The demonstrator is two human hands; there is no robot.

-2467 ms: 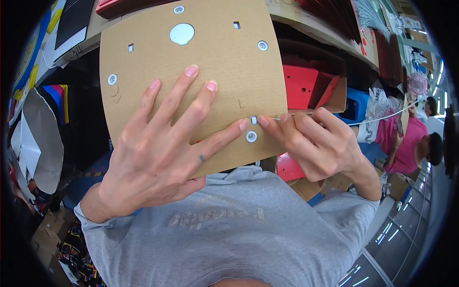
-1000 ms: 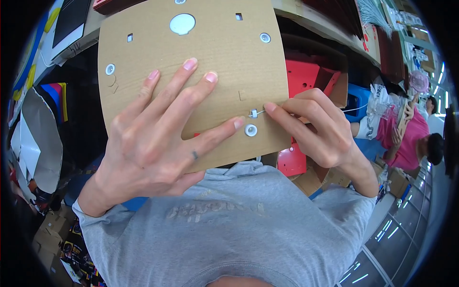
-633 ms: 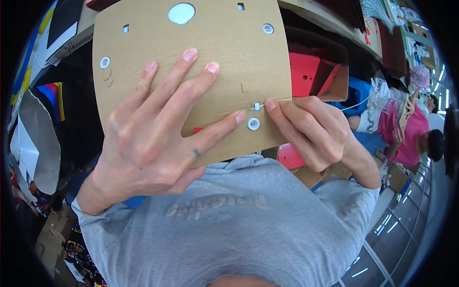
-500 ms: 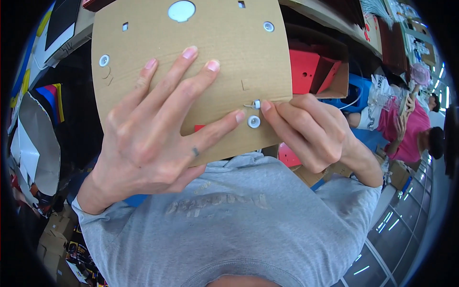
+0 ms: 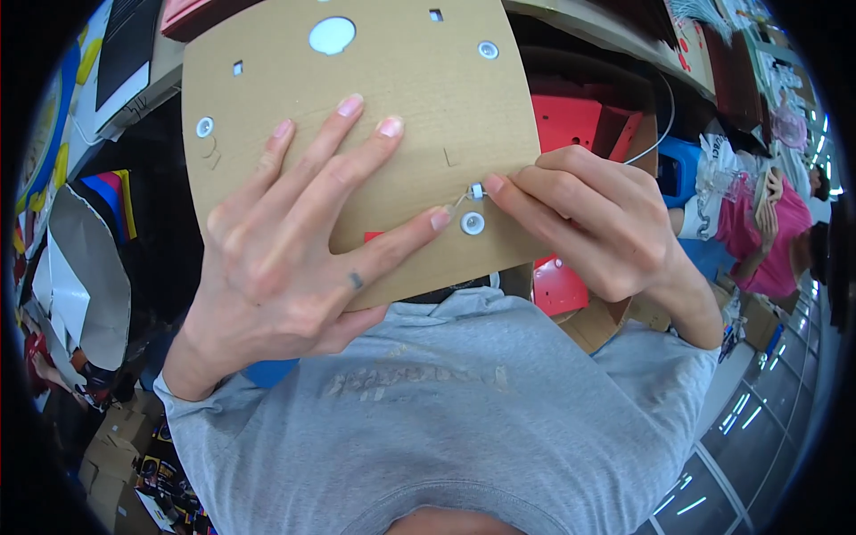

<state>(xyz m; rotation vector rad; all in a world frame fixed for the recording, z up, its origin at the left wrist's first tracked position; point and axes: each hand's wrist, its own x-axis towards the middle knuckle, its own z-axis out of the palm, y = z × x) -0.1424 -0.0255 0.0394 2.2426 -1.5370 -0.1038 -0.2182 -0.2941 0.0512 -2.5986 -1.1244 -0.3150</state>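
A brown cardboard panel point(image 5: 267, 89) is tilted in front of my chest, with a round cut-out and small square holes near its far edge. My left hand point(image 5: 281, 236) lies spread over it, the index fingertip against a thin cord point(image 5: 461, 199). At the panel's right side, my right hand point(image 5: 606, 218) pinches a small white cylindrical piece point(image 5: 476, 191) between thumb and fingers, where that cord ends. Just below the piece sits a white ring-shaped grommet point(image 5: 473, 223). Matching grommets show at the left edge point(image 5: 205, 127) and far right corner point(image 5: 488, 50).
Behind the panel on the right, red box parts point(image 5: 571, 120) stand in an open carton point(image 5: 648, 134). A blue container point(image 5: 679, 169) is beyond it. Farther right, a person in a pink top point(image 5: 767, 232) is at work. Stacked cartons point(image 5: 116, 450) lie at lower left.
The cord near my left index fingertip has gone from a low curve to a steeper slant. My right hand stays pinched on the white piece. The view has shifted slightly.
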